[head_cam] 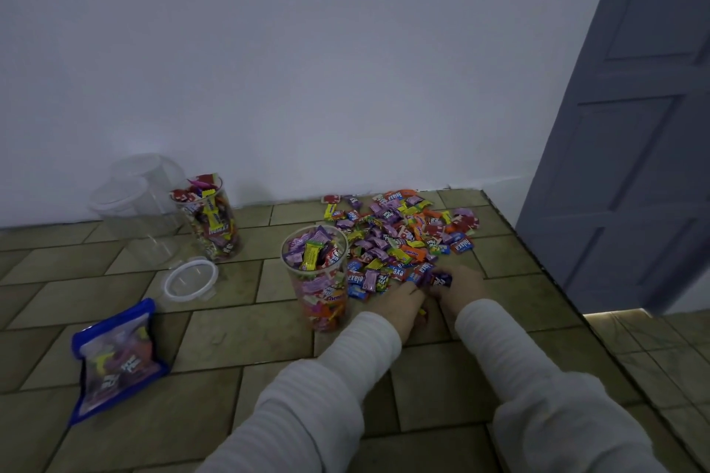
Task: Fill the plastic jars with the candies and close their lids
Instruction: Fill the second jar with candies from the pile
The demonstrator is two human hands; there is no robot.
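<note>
Near jar (320, 276): clear plastic, upright on the tiled floor (215, 338), no lid on it, packed with wrapped candies up to the rim (purple and yellow wrappers on top). It sits just left of frame centre, touching the near-left edge of the loose candy pile (403, 234).

Pile spreads from the jar toward 1 o'clock, reaching the white wall (307, 69). Mixed wrappers: purple, red, orange, yellow, blue.

Second jar (210, 221) at 10 o'clock from the first, well apart, near the wall. Also upright, lidless, filled past the rim. A loose lid (191, 279) lies flat on the floor just in front of it, clear with a white ring.

Empty clear containers (138, 200) stand further out at 10 o'clock, against the wall; count hard to tell, they overlap.

Blue-edged bag (115, 357) at 8 o'clock from the near jar, lying flat, some candy inside.

Hands: both at the pile's near edge, at 4 o'clock from the near jar, side by side, white ribbed sleeves. Left hand (399, 301) palm down, fingers curled into candies. Right hand (459, 290) likewise, fingers bent around a purple-wrapped candy (442, 278) and its neighbours. Fingertips mostly hidden under wrappers.

Grey panelled door (634, 127) at 2 o'clock.
</note>
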